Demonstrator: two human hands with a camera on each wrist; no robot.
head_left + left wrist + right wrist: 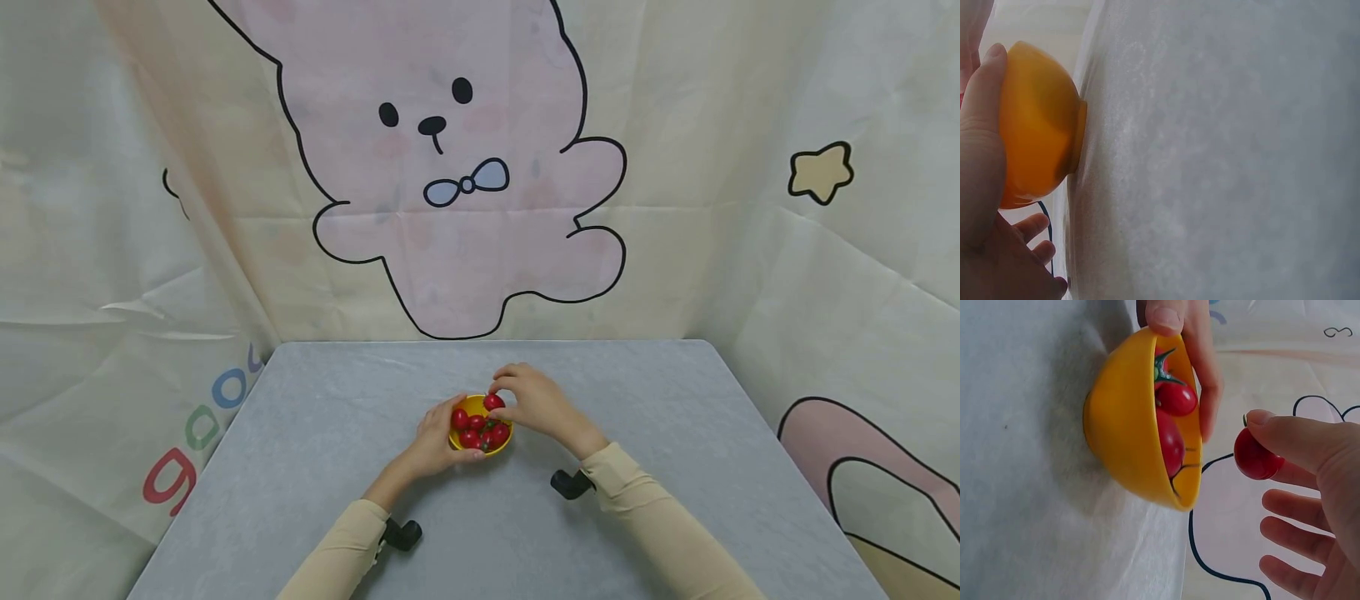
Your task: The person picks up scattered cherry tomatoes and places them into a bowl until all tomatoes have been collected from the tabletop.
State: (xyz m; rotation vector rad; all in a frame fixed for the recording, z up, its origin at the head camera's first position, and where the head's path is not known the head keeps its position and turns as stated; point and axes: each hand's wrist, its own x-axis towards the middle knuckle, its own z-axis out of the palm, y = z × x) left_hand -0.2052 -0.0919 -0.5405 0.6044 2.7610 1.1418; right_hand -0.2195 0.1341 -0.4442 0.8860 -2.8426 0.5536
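Observation:
A yellow bowl (1119, 419) stands upright on the table with several red cherry tomatoes (1175, 399) inside, some with green stems (486, 422). My left hand (437, 437) grips the bowl from its left side, thumb along the near rim and fingers round the far side. Between thumb and index finger, my right hand (540, 404) pinches a single cherry tomato (1255, 456) just above the bowl's far right rim. In the right wrist view this tomato is apart from the bowl, and the other fingers are spread. The left wrist view shows the bowl's orange-lit outside (1041, 125); its contents are hidden there.
The grey table (322, 400) reaches back to a cream curtain (675, 250) printed with a pink bear. Curtains also hang at both sides. Black wrist mounts (403, 535) stick out from the sleeves, low over the tabletop.

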